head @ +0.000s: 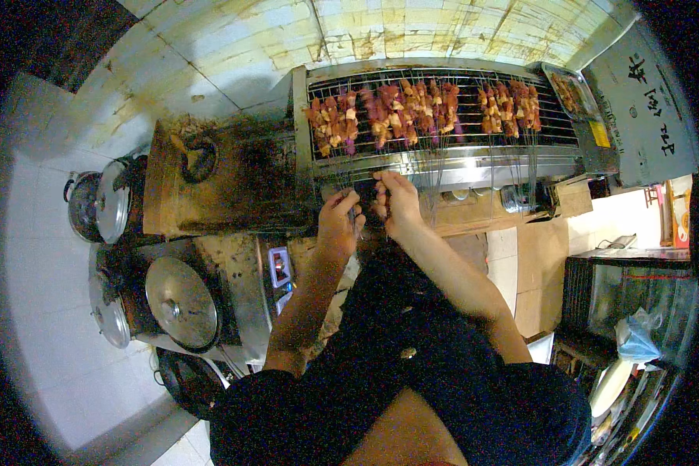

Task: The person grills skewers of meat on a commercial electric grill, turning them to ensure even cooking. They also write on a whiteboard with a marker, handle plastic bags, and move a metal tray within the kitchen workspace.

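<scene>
Chunks of meat on thin metal skewers lie across the wire rack of a long metal grill (469,166). They sit in a left group (333,122), a middle group (408,110) and a right group (509,108), handles hanging over the front edge. My left hand (341,218) is closed around skewer handles below the left group. Just to its right, my right hand (397,201) pinches thin skewer ends below the left side of the middle group. My fingers hide how many skewers each hand holds.
Left of the grill stands a stained wooden board (233,180) with a dark curved object (201,157) on it. Lidded pots (180,303) crowd the stove side. A tray of food (568,90) and a cardboard box (641,110) bearing writing flank the grill's right end. A glass cabinet (635,297) stands at right.
</scene>
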Tool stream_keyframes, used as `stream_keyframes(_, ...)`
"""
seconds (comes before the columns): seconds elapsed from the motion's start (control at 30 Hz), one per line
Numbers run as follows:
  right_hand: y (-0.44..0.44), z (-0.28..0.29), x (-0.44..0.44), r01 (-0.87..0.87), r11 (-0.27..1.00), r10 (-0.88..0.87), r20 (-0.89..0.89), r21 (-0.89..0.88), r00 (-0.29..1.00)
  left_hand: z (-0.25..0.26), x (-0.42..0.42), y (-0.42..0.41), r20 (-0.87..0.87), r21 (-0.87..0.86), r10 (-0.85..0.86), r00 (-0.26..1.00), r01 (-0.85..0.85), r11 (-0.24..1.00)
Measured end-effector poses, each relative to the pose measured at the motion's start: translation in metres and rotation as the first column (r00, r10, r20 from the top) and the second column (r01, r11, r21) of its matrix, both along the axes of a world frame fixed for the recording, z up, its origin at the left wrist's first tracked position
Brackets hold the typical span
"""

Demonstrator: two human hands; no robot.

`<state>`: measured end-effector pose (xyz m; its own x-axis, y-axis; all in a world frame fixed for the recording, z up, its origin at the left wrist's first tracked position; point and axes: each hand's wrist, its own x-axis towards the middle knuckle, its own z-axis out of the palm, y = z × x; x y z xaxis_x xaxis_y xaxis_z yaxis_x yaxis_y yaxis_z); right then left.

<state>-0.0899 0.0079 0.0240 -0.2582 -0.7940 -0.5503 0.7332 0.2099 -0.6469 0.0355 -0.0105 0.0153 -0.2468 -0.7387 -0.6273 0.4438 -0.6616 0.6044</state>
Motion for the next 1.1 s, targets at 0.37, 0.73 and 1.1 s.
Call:
stream_keyframes(0.37, -0.016, -0.011, 0.006, -0.214, 0.976, 0.214, -0.25, 0.026, 0.944, -0.006, -0.012, 0.001, -0.157, -0.058, -0.011, 0.988, 0.002, 0.998)
stream_keyframes(0.73, -0.003, -0.015, 0.003, -0.077, 0.997, 0.077, -0.062, 0.0, 0.995, -0.008, -0.012, 0.004, 0.029, -0.139, 0.016, 0.999, -0.012, 0.99)
stream_keyframes(1.1, -0.004, -0.021, 0.0, -0.003, 1.0, 0.002, -0.139, -0.012, 0.99, 0.021, -0.015, 0.005, 0.112, -0.15, -0.198, 0.974, 0.214, 0.965)
